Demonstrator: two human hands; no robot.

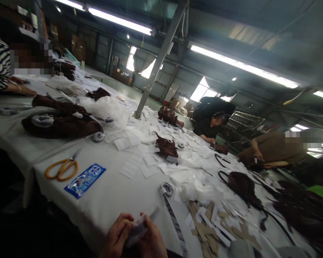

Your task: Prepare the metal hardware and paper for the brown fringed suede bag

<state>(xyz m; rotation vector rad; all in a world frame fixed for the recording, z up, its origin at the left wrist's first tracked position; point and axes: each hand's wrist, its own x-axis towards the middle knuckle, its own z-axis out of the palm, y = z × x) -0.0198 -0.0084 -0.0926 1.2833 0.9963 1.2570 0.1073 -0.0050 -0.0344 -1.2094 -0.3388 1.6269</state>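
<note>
Holding a pale wrap [136, 230], nearer than the roll [167, 189] and left of it. Should handle as light, soft and easily creased, perhaps slippery; probably best taken gently by the edges. Clamped on it from both sides with left hand [118, 231] and right hand [153, 233], close together, nearly closed. On the tabletop [103, 204], left of the roll: packet [85, 181], then scissors [66, 172]; beyond the roll, a brown bundle [166, 147].

fluorescent tubes [120, 20] glare white against a dim ceiling [215, 21], and windows [200, 90] burn out at the back. the white tabletop [110, 193] reflects soft grey light; below its near edge, shadow sinks to black. the left hand [117, 233] and right hand [153, 234] look softly blurred, the outer edges seem stretched, and pixel blocks [33, 59] mask patches.
</note>
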